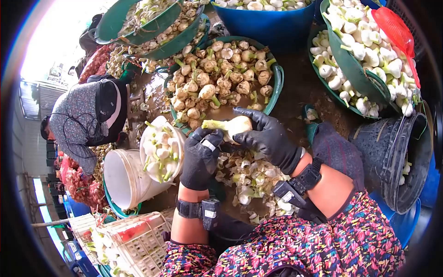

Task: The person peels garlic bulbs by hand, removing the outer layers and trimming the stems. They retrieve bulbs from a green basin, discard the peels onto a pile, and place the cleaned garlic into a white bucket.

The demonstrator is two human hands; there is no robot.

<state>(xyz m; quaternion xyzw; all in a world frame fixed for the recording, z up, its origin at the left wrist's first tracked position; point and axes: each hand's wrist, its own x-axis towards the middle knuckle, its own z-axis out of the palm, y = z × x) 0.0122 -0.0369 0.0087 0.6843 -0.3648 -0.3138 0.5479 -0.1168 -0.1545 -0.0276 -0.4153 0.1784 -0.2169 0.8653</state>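
Observation:
A garlic bulb (239, 127) with a pale green stem lies sideways between my two black-gloved hands, its stem pointing left. My right hand (272, 141) grips the round end, thumb below and index finger stretched over the top. Curled closed at the stem side is my left hand (201, 154), its fingertips pressed right under the stem; a white band shows on one finger. Beyond the hands stands a green tub (278, 87) of brownish, unpeeled garlic bulbs (224, 83). Peeled skins and trimmings (258, 182) are heaped below my hands.
A white bucket (180, 134) of cleaned bulbs rests left, beside another white bucket (122, 177). Green tubs (360, 64) of white bulbs stand right, above black buckets (387, 152). A blue tub (263, 25) is at the back. Another person (87, 115) bends over at left.

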